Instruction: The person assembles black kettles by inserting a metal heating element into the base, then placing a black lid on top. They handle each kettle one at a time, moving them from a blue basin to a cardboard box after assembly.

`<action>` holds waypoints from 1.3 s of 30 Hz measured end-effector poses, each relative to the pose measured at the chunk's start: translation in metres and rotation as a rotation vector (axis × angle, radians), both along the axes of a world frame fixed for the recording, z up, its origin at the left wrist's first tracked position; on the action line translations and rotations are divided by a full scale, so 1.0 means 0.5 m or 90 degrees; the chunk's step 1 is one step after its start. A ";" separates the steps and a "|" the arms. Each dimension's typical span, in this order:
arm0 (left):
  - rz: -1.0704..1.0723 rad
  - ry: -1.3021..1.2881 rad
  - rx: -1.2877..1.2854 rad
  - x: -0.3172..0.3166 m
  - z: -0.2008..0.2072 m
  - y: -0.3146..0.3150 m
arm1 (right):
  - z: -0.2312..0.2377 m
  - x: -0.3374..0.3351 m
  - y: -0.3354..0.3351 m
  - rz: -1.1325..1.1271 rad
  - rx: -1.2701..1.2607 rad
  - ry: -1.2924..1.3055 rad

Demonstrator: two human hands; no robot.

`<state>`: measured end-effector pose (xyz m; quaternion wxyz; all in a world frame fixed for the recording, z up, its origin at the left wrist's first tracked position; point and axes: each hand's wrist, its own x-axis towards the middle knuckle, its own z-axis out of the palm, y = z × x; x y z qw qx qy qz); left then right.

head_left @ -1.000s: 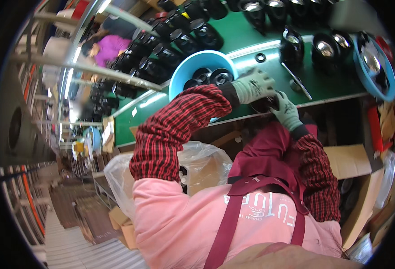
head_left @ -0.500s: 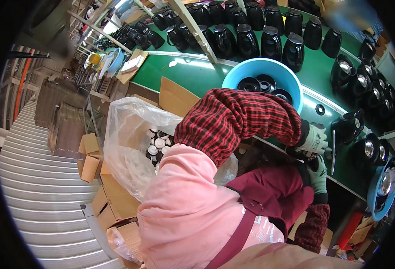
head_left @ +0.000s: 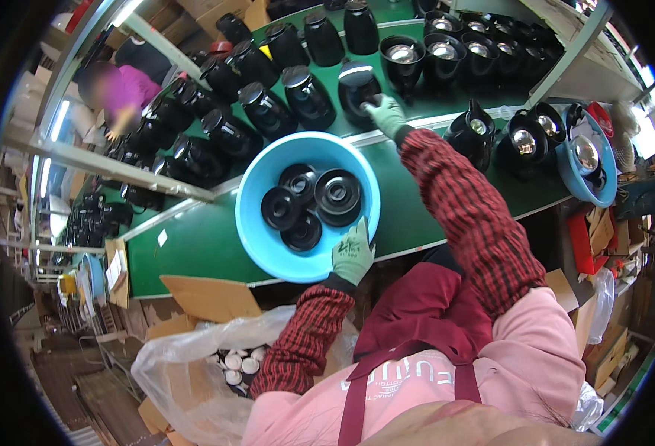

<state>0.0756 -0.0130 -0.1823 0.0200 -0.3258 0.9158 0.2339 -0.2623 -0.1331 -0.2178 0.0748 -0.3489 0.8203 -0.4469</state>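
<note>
My right hand [head_left: 388,117], in a pale green glove, reaches across the green bench and is closed on the lower side of a glossy black jug [head_left: 358,95]. The jug stands upside down at the front of its row; my fingertips are partly hidden against it. My left hand [head_left: 353,254], gloved alike, lies over the near right rim of a light blue basin [head_left: 249,223], its fingers stretched toward the inside. Several round black lids [head_left: 339,195] lie in the basin beside those fingertips. A dark sliver next to the left hand is too small to name.
More black jugs [head_left: 309,97] stand along the green bench [head_left: 409,201], some with shiny openings upward. A second blue basin [head_left: 594,186] holds parts at right. Below left, a plastic-lined carton [head_left: 194,357] contains small white and black parts. Across the bench is a person in purple [head_left: 130,89].
The view has swung to the right. My hands, together at the bench edge before, are now apart: the right at the black jug, the left at the basin rim.
</note>
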 end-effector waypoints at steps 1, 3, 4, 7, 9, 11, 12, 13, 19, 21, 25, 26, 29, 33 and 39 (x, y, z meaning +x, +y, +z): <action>0.003 0.023 -0.021 0.004 -0.005 0.001 | 0.009 -0.007 -0.022 0.003 0.057 -0.003; 0.021 0.013 -0.054 0.024 -0.004 0.014 | 0.068 0.002 -0.051 0.031 0.129 -0.081; 0.041 0.009 -0.054 0.042 -0.014 0.014 | 0.123 0.040 -0.054 0.004 0.111 -0.047; 0.026 0.012 -0.072 0.028 -0.013 0.029 | 0.167 -0.058 -0.033 -0.128 0.065 0.443; 0.022 -0.019 -0.040 0.021 -0.007 0.030 | 0.152 -0.140 -0.031 -0.037 0.209 0.525; 0.014 -0.053 -0.027 0.011 0.006 0.027 | 0.116 -0.186 -0.022 0.058 0.392 0.454; 0.017 -0.048 -0.024 0.012 0.005 0.022 | 0.111 -0.186 -0.021 0.023 0.419 0.463; 0.017 -0.039 -0.028 0.011 0.004 0.017 | 0.100 -0.187 -0.017 -0.013 0.449 0.471; 0.074 0.009 -0.080 0.034 -0.022 0.015 | 0.172 -0.034 0.099 0.045 0.397 0.612; 0.069 0.204 -0.190 0.025 -0.039 0.020 | 0.233 -0.018 0.191 0.060 0.458 0.659; 0.137 0.626 0.148 0.019 0.064 0.028 | 0.418 0.143 0.506 0.070 0.037 0.523; 0.201 0.721 0.337 0.012 0.083 0.048 | 0.436 0.169 0.571 0.100 -0.024 0.493; 0.312 0.679 0.869 0.075 0.126 0.114 | 0.415 0.266 0.737 0.196 -0.078 0.215; -0.161 0.396 0.677 0.137 0.140 0.196 | 0.342 0.357 0.924 0.279 -0.066 0.019; -0.331 0.382 0.487 0.209 0.030 0.258 | 0.327 0.481 1.082 0.264 -0.131 -0.259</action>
